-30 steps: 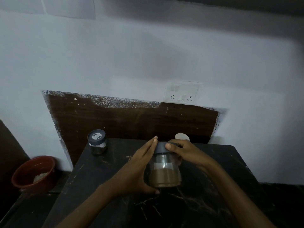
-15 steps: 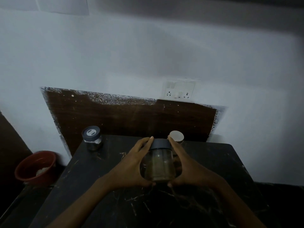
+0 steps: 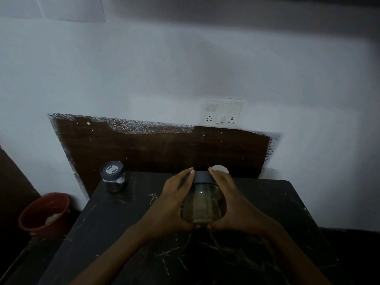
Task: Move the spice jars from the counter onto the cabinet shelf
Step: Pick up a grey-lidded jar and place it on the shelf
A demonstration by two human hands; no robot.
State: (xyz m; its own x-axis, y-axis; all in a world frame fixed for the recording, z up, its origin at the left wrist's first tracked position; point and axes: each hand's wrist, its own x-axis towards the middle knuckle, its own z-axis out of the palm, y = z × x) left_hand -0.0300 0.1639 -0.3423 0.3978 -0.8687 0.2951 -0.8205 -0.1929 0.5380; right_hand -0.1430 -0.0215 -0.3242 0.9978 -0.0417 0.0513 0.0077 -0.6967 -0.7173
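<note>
A person's two bare hands cup a large jar over a black table. The jar is a squat, round cylinder of clear glass with a smooth dark grey lid; a pale brownish filling shows dimly through the glass. The left hand curves round the jar's left side and the right hand round its right side, so each grip is closed around the glass, fingertips reaching up to the lid and thumbs nearly meeting at the jar's near base. Whether the base rests on the table cannot be told.

The tabletop is glossy and dark, like polished stone, crossed by thin pale veins. At its far left corner stands a small jar, round, with shiny reflective sides and a grey lid bearing a pale oval mark. Just behind the right hand, a round white cap of another jar peeks out; its body is hidden.

Behind the table a dark brown wood-grain panel with ragged, speckled edges covers the lower part of a white wall. Above it sits a white rectangular switch and socket plate. On the floor to the left is a round red plastic tub.
</note>
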